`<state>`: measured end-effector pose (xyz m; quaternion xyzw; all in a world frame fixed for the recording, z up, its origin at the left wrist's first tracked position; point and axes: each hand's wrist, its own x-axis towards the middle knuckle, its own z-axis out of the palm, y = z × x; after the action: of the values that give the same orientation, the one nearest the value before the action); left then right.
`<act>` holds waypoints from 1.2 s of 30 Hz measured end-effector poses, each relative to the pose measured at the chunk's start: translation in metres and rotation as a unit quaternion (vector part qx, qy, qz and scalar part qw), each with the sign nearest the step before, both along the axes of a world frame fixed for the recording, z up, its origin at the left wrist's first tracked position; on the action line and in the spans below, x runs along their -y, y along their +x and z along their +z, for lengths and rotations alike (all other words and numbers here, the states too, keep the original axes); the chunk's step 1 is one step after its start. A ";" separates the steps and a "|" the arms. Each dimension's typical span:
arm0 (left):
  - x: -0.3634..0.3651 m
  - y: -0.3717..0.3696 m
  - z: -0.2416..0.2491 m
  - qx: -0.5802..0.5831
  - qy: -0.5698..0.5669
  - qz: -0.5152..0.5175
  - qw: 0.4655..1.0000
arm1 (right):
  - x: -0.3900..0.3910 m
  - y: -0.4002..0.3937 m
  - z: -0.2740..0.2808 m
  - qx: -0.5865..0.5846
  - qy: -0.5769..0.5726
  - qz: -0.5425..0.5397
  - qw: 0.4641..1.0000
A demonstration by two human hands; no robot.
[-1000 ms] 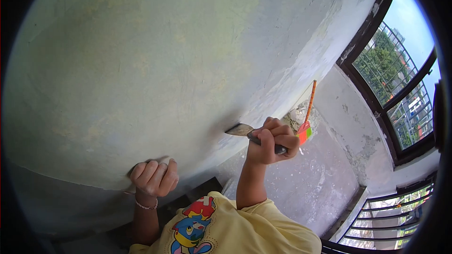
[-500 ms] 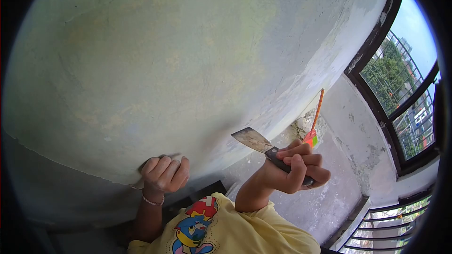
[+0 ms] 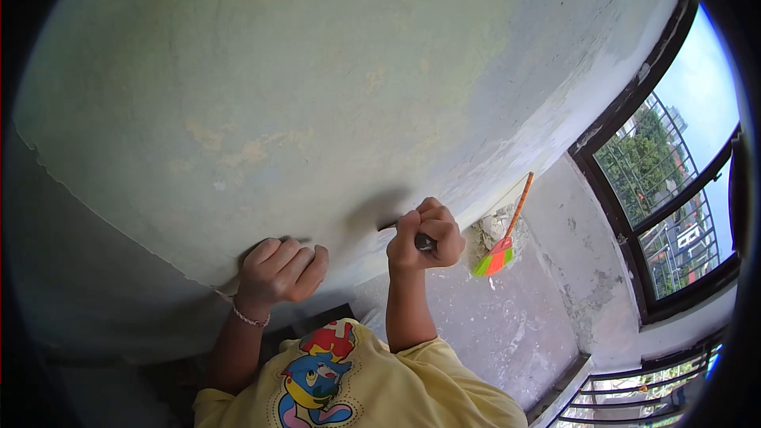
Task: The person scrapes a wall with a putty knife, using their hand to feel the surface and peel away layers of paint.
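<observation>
My right hand (image 3: 428, 236) is wrapped round the dark handle of a putty knife (image 3: 426, 242), its butt end facing me. Most of the blade is hidden behind the fist, with only a dark sliver showing on the left, close to the wall (image 3: 317, 87). My left hand (image 3: 283, 269) rests against the lower part of this wall, fingers curled and knuckles toward me. The inside of that hand is hidden. A braided bracelet (image 3: 250, 319) circles the left wrist. Pale greenish, patchy paint covers the wall, with flaked spots.
An orange-handled broom (image 3: 519, 210) with red and green bristles leans in the corner by rubble (image 3: 493, 230). Dust and white specks mark the grey floor (image 3: 507, 325). To the right are a dark-framed window (image 3: 634, 230) and a barred opening (image 3: 626, 396).
My right hand has swung left toward the wall and turned, so the blade, fully visible before, is now mostly hidden. The view has shifted slightly; my left hand stays at the wall.
</observation>
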<state>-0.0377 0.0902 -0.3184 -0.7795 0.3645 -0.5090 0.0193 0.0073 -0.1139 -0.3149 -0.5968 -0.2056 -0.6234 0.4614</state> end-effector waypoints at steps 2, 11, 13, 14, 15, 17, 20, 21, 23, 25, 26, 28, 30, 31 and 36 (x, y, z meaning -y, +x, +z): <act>-0.002 0.000 -0.001 -0.008 -0.013 -0.022 1.000 | 0.008 -0.020 0.000 0.030 0.061 0.030 0.997; -0.001 0.002 -0.009 0.004 -0.033 -0.027 0.999 | 0.008 -0.012 -0.002 0.039 0.007 0.009 0.999; -0.002 0.005 -0.008 0.018 -0.037 -0.023 0.999 | 0.005 -0.039 0.020 0.111 0.021 0.066 0.991; -0.002 0.004 -0.008 0.016 -0.030 -0.018 0.999 | -0.001 -0.054 0.030 0.123 0.032 0.072 0.989; -0.002 0.002 -0.009 0.011 -0.021 -0.014 1.000 | -0.002 -0.060 0.030 0.179 0.015 0.102 0.978; -0.003 0.003 -0.009 0.011 -0.016 -0.012 1.000 | -0.007 -0.059 0.025 0.195 -0.049 0.117 0.973; -0.004 0.002 -0.009 0.006 -0.019 -0.017 1.000 | 0.000 -0.059 0.027 0.059 -0.143 0.117 0.981; -0.004 0.003 -0.008 0.008 -0.026 -0.025 0.999 | 0.004 -0.056 0.029 0.046 -0.097 0.102 0.989; -0.003 0.002 -0.007 0.006 -0.025 -0.021 0.999 | 0.007 -0.055 0.035 0.064 -0.047 0.058 0.995; -0.004 0.003 -0.006 0.015 -0.022 -0.014 1.000 | 0.001 -0.061 0.040 0.175 0.000 0.103 0.979; -0.004 0.002 -0.007 0.009 -0.017 -0.007 1.000 | 0.000 -0.067 0.038 0.280 0.049 0.142 0.948; -0.003 0.000 -0.009 -0.003 -0.012 -0.002 1.000 | -0.002 -0.058 0.033 0.088 -0.047 0.072 0.992; -0.002 0.003 -0.007 0.012 -0.015 -0.006 1.000 | 0.002 -0.005 0.005 0.017 -0.113 0.043 0.992; -0.002 0.003 -0.007 0.017 -0.015 -0.007 1.000 | 0.007 -0.007 0.002 0.026 -0.102 0.057 0.993; -0.002 0.002 -0.007 0.014 -0.017 0.004 1.000 | 0.000 -0.062 0.022 0.148 -0.087 0.122 0.978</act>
<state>-0.0362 0.0918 -0.3254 -0.7740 0.3524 -0.5260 0.0133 -0.0547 -0.1141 -0.2926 -0.5063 -0.3963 -0.6239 0.4444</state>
